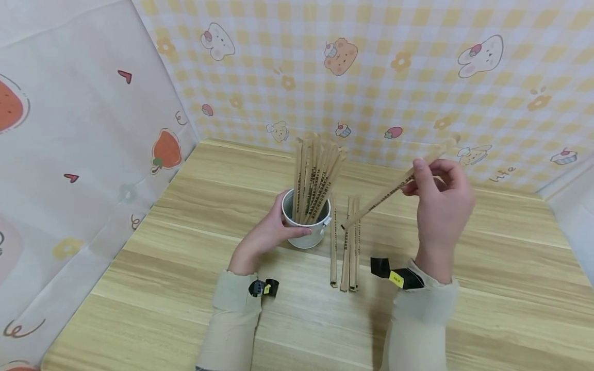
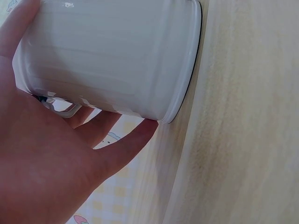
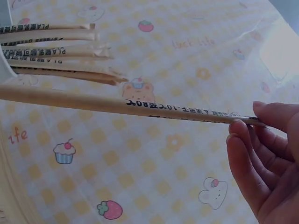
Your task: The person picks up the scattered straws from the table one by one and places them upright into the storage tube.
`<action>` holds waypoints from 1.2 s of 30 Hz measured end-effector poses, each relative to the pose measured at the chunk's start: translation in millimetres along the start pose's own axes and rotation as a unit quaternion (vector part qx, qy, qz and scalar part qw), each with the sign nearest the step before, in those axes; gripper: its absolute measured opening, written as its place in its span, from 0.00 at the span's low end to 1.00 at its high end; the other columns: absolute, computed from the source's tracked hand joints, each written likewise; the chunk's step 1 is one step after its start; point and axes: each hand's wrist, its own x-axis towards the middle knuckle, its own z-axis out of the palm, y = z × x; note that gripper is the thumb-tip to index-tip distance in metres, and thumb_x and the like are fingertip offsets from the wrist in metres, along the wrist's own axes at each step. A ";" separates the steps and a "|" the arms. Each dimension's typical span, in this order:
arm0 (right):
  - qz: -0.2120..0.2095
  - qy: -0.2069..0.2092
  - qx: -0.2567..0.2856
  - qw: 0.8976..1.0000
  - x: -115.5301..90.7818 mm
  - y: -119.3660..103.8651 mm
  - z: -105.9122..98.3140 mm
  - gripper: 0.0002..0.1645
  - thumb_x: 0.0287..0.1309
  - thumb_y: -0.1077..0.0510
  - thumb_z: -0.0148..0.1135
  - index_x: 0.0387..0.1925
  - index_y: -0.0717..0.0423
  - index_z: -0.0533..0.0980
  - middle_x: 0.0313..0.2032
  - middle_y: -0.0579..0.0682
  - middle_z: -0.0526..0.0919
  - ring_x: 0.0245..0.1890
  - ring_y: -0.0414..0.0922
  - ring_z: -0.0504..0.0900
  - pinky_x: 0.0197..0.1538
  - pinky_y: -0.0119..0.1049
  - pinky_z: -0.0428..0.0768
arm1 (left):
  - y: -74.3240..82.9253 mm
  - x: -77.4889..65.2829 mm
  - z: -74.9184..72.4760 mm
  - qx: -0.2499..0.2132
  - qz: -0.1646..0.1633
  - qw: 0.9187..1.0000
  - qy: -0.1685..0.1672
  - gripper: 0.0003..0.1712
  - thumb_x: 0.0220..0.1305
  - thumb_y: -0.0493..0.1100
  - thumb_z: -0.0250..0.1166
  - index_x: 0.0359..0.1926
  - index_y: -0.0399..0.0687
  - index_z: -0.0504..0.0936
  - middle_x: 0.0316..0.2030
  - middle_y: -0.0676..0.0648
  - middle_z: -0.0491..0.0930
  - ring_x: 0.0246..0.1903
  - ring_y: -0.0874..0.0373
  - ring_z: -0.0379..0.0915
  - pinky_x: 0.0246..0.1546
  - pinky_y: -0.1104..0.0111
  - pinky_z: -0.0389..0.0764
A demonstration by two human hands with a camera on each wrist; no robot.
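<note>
A small white metal bucket [image 1: 305, 239] stands on the table, holding a bunch of paper-wrapped straws [image 1: 316, 178] that lean out over its rim. My left hand [image 1: 266, 234] grips the bucket from the left side, its thumb across the front near the rim. In the left wrist view the fingers curve round the bucket wall [image 2: 107, 56]. Up to the right, my right hand [image 1: 443, 201] pinches one wrapped straw [image 1: 390, 195] between thumb and fingers. That straw slants down leftward, its lower end overlapping the straws on the table in the head view.
Several wrapped straws [image 1: 346, 263] lie side by side on the wooden table [image 1: 492, 268], just right of the bucket. Behind the table rises a yellow checked cloth [image 1: 371, 93] with cartoon prints. A pale printed cloth [image 1: 93, 129] hangs along the left.
</note>
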 end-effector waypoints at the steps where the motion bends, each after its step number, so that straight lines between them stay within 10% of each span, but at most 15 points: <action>1: -0.008 0.001 0.016 1.000 -0.8 -2.9 0.5 0.13 0.45 0.59 0.67 0.25 0.65 0.72 0.22 0.57 0.78 0.12 0.45 0.74 0.21 0.31 0.77 | -0.2 0.0 0.0 0.000 0.000 1.000 0.000 0.55 0.44 0.39 0.72 0.66 0.53 0.43 0.59 0.45 0.57 0.56 0.51 0.59 0.55 0.58 0.62; 19: -0.058 -0.008 0.093 0.994 -8.6 -16.4 11.4 0.14 0.46 0.64 0.66 0.25 0.72 0.72 0.23 0.63 0.76 0.15 0.48 0.76 0.24 0.36 0.79 | -0.3 0.8 -0.8 0.003 0.001 1.000 -0.004 0.56 0.44 0.40 0.71 0.66 0.53 0.42 0.59 0.45 0.57 0.56 0.50 0.59 0.55 0.59 0.63; 36: 0.008 -0.137 -0.118 0.984 -21.4 1.5 43.6 0.16 0.52 0.52 0.62 0.31 0.64 0.74 0.27 0.55 0.80 0.21 0.46 0.80 0.30 0.33 0.79 | -0.2 0.9 -0.4 -0.002 -0.005 1.000 -0.001 0.56 0.44 0.39 0.71 0.66 0.53 0.43 0.58 0.44 0.57 0.55 0.50 0.61 0.52 0.61 0.67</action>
